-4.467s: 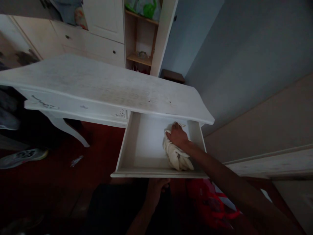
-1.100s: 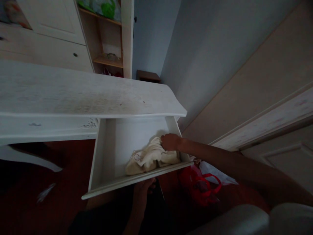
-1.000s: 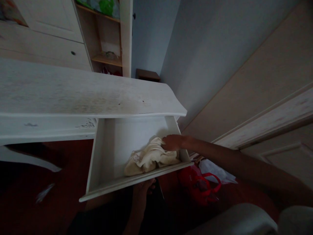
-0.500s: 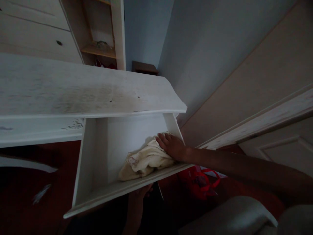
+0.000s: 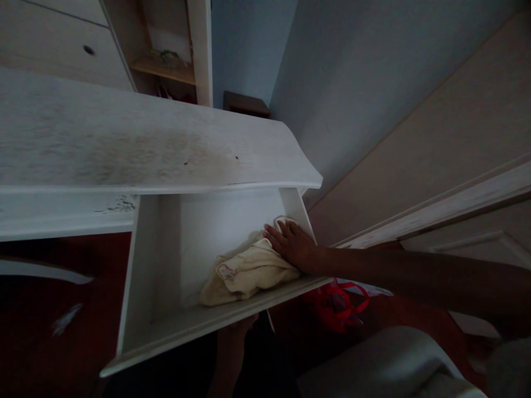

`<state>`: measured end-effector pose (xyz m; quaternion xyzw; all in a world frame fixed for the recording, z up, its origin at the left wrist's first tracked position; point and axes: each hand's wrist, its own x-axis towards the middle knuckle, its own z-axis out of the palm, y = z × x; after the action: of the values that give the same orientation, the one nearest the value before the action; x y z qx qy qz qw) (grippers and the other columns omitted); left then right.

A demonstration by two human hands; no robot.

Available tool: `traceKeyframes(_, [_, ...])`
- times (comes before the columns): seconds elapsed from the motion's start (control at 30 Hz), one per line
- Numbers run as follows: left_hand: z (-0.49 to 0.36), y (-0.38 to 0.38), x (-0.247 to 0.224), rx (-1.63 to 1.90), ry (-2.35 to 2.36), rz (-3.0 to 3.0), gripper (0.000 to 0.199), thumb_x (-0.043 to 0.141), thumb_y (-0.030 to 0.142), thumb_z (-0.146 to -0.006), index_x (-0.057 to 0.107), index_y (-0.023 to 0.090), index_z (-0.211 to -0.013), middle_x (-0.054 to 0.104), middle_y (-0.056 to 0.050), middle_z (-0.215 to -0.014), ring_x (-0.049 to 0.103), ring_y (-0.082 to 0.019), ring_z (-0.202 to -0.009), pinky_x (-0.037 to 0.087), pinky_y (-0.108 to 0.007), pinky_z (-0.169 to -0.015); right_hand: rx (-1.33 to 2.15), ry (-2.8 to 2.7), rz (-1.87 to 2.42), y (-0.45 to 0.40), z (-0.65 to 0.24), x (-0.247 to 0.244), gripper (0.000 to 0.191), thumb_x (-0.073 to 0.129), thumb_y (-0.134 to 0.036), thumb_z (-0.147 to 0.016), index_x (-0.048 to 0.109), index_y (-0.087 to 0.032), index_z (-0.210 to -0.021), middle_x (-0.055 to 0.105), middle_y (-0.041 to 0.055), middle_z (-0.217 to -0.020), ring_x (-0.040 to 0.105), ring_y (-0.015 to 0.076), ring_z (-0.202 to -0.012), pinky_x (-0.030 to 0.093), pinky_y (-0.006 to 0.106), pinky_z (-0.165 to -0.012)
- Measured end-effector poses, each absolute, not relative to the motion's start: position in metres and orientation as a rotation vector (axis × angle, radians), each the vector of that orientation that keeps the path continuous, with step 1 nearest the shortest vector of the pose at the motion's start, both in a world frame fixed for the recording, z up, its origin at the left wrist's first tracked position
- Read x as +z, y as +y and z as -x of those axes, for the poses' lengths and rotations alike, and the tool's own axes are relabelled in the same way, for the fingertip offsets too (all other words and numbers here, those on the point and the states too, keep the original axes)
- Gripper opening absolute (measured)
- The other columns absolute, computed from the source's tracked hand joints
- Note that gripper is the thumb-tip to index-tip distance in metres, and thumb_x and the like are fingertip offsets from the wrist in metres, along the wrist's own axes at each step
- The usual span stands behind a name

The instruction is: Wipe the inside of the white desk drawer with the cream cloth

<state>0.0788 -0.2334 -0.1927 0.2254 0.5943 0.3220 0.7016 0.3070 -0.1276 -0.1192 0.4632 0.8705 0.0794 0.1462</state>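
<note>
A white drawer is pulled out from a white table with a stained top. Inside it, along the front right, lies a crumpled cream cloth with a small stitched figure on one corner. My right hand rests flat on the cloth's right end, fingers spread, near the drawer's right wall. Below the drawer's front edge is my left hand, against the underside; its fingers are mostly hidden by the drawer.
A red bag sits on the dark red floor at right. Grey wall and a pale panelled door flank the right side. Behind the table stand a white cabinet and open shelves. A pale rounded surface is at lower right.
The view has shifted slightly. My right hand stays at the cloth's right end, where a bit more cloth now shows beyond the fingers. My left hand remains under the drawer front.
</note>
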Motion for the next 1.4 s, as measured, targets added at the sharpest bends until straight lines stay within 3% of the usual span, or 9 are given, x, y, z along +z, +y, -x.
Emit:
traceKeyframes(0.2, [-0.079, -0.235, -0.199, 0.761, 1.312, -0.531, 0.033, 0.060, 0.038, -0.091, 0.061, 0.015, -0.115, 0.064, -0.008, -0.114, 0.064, -0.021, -0.097, 0.055, -0.041, -0.082, 0.242, 2.480, -1.365, -0.132, -0.302, -0.118, 0.054, 0.039, -0.006, -0.091, 0.040, -0.015, -0.145, 0.034, 0.0175, -0.155, 0.039, 0.0417, -0.135, 0.037, 0.068, -0.101])
traceKeyframes(0.33, [-0.078, -0.236, -0.204, 0.801, 1.309, -0.550, 0.032, 0.079, 0.044, -0.068, 0.072, 0.015, -0.079, 0.072, -0.006, -0.079, 0.068, -0.027, -0.083, 0.055, -0.036, -0.070, 0.291, 2.450, -1.304, -0.133, -0.300, -0.114, 0.053, 0.040, -0.007, -0.092, 0.040, -0.013, -0.144, 0.034, 0.0182, -0.155, 0.042, 0.0433, -0.132, 0.040, 0.067, -0.097])
traceKeyframes(0.4, [-0.077, -0.236, -0.204, 0.820, 1.303, -0.554, 0.032, 0.083, 0.044, -0.060, 0.073, 0.016, -0.072, 0.072, -0.007, -0.073, 0.068, -0.030, -0.082, 0.055, -0.036, -0.067, 0.321, 2.455, -1.276, -0.134, -0.300, -0.113, 0.053, 0.039, -0.007, -0.092, 0.041, -0.014, -0.144, 0.034, 0.0167, -0.155, 0.044, 0.0431, -0.131, 0.042, 0.066, -0.096])
traceKeyframes(0.63, [-0.081, -0.236, -0.202, 0.813, 1.273, -0.537, 0.032, 0.059, 0.038, -0.091, 0.062, 0.016, -0.115, 0.064, -0.008, -0.115, 0.064, -0.021, -0.098, 0.055, -0.041, -0.084, 0.314, 2.497, -1.216, -0.129, -0.300, -0.109, 0.053, 0.039, -0.005, -0.091, 0.042, -0.016, -0.143, 0.035, 0.0148, -0.155, 0.046, 0.0415, -0.129, 0.045, 0.062, -0.093])
traceKeyframes(0.9, [-0.082, -0.233, -0.206, 0.821, 1.281, -0.544, 0.037, 0.059, 0.037, -0.091, 0.058, 0.017, -0.122, 0.060, -0.008, -0.123, 0.061, -0.024, -0.104, 0.054, -0.044, -0.086, 0.412, 2.603, -1.194, -0.092, -0.307, -0.102, 0.052, 0.046, -0.011, -0.094, 0.038, -0.026, -0.143, 0.042, 0.0168, -0.150, 0.051, 0.0303, -0.128, 0.049, 0.051, -0.097])
traceKeyframes(1.07, [-0.084, -0.229, -0.213, 0.782, 1.301, -0.574, 0.037, 0.059, 0.036, -0.092, 0.057, 0.016, -0.123, 0.060, -0.009, -0.122, 0.062, -0.023, -0.103, 0.054, -0.044, -0.086, 0.417, 2.557, -1.326, -0.063, -0.302, -0.092, 0.050, 0.044, -0.009, -0.094, 0.041, -0.025, -0.141, 0.041, 0.0182, -0.151, 0.047, 0.0301, -0.133, 0.047, 0.048, -0.101])
traceKeyframes(1.23, [-0.086, -0.221, -0.222, 0.693, 1.323, -0.616, 0.030, 0.068, 0.039, -0.084, 0.067, 0.012, -0.095, 0.069, -0.006, -0.088, 0.066, -0.018, -0.075, 0.055, -0.032, -0.064, 0.303, 2.459, -1.593, -0.046, -0.287, -0.085, 0.050, 0.038, -0.009, -0.094, 0.039, -0.019, -0.142, 0.036, 0.0208, -0.153, 0.046, 0.0329, -0.132, 0.053, 0.047, -0.092])
traceKeyframes(1.3, [-0.086, -0.219, -0.223, 0.685, 1.329, -0.634, 0.031, 0.076, 0.041, -0.074, 0.068, 0.012, -0.079, 0.069, -0.005, -0.071, 0.065, -0.020, -0.064, 0.050, -0.028, -0.053, 0.215, 2.431, -1.750, -0.041, -0.280, -0.087, 0.051, 0.036, -0.010, -0.094, 0.037, -0.019, -0.144, 0.041, 0.0198, -0.150, 0.054, 0.0318, -0.124, 0.055, 0.044, -0.086])
traceKeyframes(1.4, [-0.086, -0.218, -0.220, 0.692, 1.335, -0.654, 0.030, 0.080, 0.040, -0.064, 0.070, 0.013, -0.070, 0.070, -0.005, -0.065, 0.064, -0.021, -0.059, 0.046, -0.027, -0.049, 0.036, 2.449, -2.046, -0.033, -0.268, -0.098, 0.053, 0.034, -0.010, -0.092, 0.035, -0.012, -0.145, 0.055, 0.0204, -0.136, 0.060, 0.0281, -0.114, 0.054, 0.042, -0.087])
